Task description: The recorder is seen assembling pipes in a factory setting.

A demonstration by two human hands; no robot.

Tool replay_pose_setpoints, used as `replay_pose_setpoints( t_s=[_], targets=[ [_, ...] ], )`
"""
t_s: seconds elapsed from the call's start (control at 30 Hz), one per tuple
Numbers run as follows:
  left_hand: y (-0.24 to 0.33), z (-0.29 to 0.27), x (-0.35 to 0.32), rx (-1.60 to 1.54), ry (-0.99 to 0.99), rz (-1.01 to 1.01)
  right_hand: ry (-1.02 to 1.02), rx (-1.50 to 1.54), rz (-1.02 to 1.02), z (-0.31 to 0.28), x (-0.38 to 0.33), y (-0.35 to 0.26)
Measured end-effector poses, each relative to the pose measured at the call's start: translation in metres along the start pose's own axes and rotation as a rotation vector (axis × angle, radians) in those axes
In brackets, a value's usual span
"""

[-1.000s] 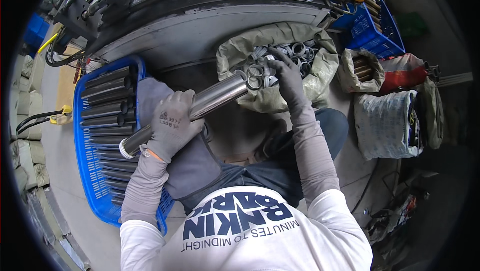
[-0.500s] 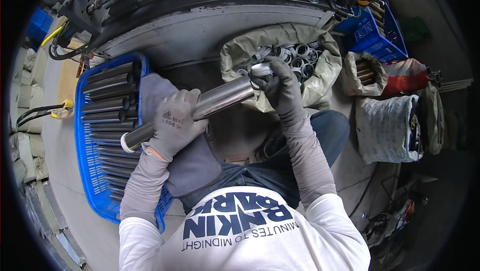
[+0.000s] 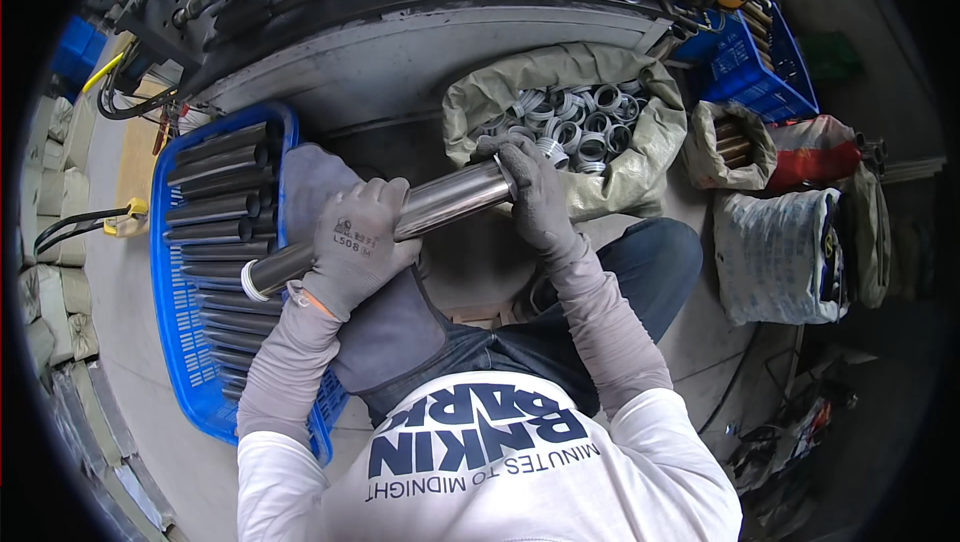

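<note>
Steel tube across my lap, my left hand wrapped around its middle, right hand fingers clamped over its end by the ring sack.

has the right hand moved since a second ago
Yes. The right hand came back from the sack of rings, toward the person, and now caps the end of the metal tube.

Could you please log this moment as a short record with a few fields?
Left hand: gloved, wrapped round the middle of a metal tube
Right hand: gloved, closed over the tube's far end
Tube: tilted across the lap, pale ring on its near end
Blue crate: at the left, filled with dark tubes
Open sack: ahead, holds grey rings
</note>
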State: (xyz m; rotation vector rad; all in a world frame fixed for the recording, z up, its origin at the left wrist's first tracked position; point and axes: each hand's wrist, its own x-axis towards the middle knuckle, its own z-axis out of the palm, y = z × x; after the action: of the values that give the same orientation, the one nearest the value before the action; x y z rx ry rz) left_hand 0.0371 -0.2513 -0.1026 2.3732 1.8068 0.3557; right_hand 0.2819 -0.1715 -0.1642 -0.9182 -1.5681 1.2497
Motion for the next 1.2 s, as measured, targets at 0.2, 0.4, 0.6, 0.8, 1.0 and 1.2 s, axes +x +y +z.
replay_pose_setpoints(
  t_s=[0.2, 0.4, 0.6, 0.8, 1.0, 1.2],
  targets=[
    [0.0, 0.0, 0.0, 0.01, 0.003, -0.004, 0.154, -0.037, -0.216, 0.017, 0.001, 0.01],
    [0.002, -0.001, 0.004, 0.046, -0.072, 0.012, 0.182, -0.031, 0.118, 0.028, -0.004, 0.006],
    [-0.001, -0.006, 0.004, 0.01, -0.128, 0.008, 0.24, 0.173, 0.129, 0.034, 0.0, 0.021],
    [-0.021, -0.019, -0.015, 0.077, 0.001, -0.116, 0.269, -0.087, 0.235, -0.041, 0.046, 0.044],
    [-0.031, -0.008, -0.016, 0.043, 0.061, -0.137, 0.126, -1.225, 0.386, -0.112, 0.061, 0.109],
    [-0.032, -0.006, -0.016, 0.081, 0.051, -0.115, -0.265, -1.478, 0.266, -0.12, 0.064, 0.142]
  ],
)
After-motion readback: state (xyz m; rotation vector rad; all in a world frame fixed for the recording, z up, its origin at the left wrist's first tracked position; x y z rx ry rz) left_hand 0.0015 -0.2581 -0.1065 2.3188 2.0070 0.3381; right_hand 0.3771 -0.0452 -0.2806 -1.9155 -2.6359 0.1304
